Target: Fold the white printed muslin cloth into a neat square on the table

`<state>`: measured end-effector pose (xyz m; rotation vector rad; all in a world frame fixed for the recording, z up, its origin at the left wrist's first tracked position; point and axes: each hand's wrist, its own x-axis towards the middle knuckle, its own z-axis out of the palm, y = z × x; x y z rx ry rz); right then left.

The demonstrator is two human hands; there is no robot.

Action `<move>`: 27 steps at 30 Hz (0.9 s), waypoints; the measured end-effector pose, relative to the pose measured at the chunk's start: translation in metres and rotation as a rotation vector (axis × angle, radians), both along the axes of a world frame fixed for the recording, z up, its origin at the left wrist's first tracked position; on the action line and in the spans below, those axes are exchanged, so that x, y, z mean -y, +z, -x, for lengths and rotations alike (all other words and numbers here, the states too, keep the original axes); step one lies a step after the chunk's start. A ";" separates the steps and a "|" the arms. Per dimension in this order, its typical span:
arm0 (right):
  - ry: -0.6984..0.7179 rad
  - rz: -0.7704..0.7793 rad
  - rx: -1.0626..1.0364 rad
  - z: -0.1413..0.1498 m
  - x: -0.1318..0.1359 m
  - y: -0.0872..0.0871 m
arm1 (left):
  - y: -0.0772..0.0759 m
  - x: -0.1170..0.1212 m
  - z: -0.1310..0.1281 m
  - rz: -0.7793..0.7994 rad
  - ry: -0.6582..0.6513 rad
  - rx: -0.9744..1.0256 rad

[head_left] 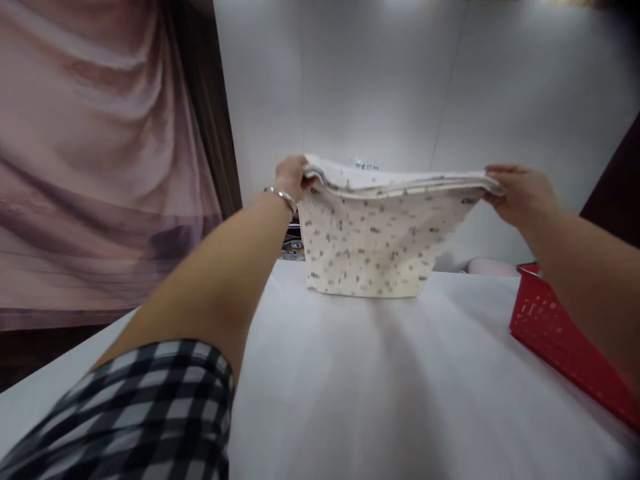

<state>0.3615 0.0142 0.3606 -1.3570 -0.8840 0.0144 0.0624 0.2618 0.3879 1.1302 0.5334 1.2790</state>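
Observation:
A white cloth with small dark printed motifs [370,243] hangs stretched between my two hands, over the far part of the white table. It is folded into several layers along its top edge. My left hand [294,177], with a silver bracelet at the wrist, pinches the cloth's upper left corner. At the upper right corner my right hand [523,193] grips the layers between thumb and fingers. The cloth's lower edge hangs close to the tabletop; whether it touches, I cannot tell.
A red perforated basket [555,333] stands on the right side of the white table [350,387]. Pink drapery [100,153] hangs at the left. Behind the table rises a pale panelled wall [375,80]. Something pink and rounded [493,267] shows past the far edge.

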 end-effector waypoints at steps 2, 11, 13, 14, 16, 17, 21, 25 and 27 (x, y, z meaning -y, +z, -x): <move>0.061 -0.116 -0.024 -0.007 0.006 0.021 | 0.027 -0.005 0.008 -0.106 0.018 0.034; 0.079 0.245 -0.158 -0.040 0.039 -0.073 | -0.092 0.045 0.078 0.069 -0.213 -0.253; 0.111 0.374 -0.224 -0.037 0.051 -0.121 | -0.153 0.071 0.090 0.228 -0.266 -0.373; 0.115 0.444 -0.256 -0.034 0.059 -0.147 | -0.185 0.085 0.096 0.312 -0.290 -0.434; 0.126 0.572 -0.294 -0.025 0.078 -0.199 | -0.244 0.113 0.106 0.491 -0.355 -0.563; 0.136 0.633 -0.313 -0.020 0.089 -0.224 | -0.270 0.127 0.110 0.566 -0.384 -0.602; 0.129 0.783 -0.346 0.000 0.135 -0.287 | -0.323 0.169 0.119 0.690 -0.476 -0.680; 0.096 0.801 -0.364 -0.009 0.174 -0.295 | -0.329 0.202 0.119 0.664 -0.587 -0.710; 0.081 0.794 -0.360 -0.026 0.192 -0.292 | -0.336 0.224 0.114 0.668 -0.667 -0.705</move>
